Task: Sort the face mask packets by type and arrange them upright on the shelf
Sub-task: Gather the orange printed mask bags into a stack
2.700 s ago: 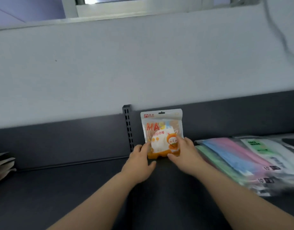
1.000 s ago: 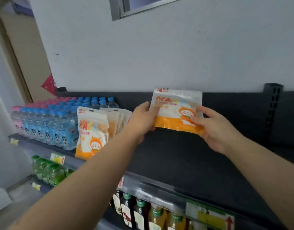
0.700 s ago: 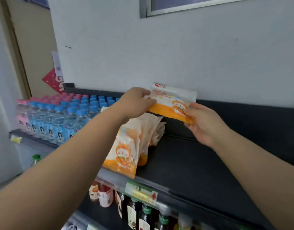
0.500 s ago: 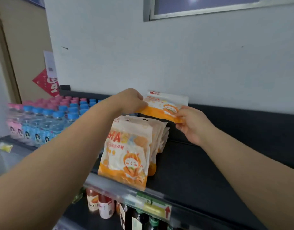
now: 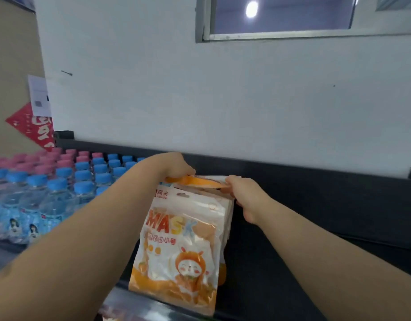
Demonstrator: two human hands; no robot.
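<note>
The left grip point(image 5: 174, 166) and the right grip point(image 5: 246, 195) each pinch one orange packet point(image 5: 197, 181), flat above the back of the upright row point(image 5: 179, 246) on the shelf point(image 5: 292, 262). It is not yet standing, so I judge this stack almost finished.

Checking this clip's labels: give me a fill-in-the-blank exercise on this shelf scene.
1. The left hand and right hand grip the held packet, whose near edge is ____.
2. The front packet of the upright row bears the big word ____.
3. The bottles beside the row have blue or ____ caps.
Missing: orange; MASK; pink.
</note>
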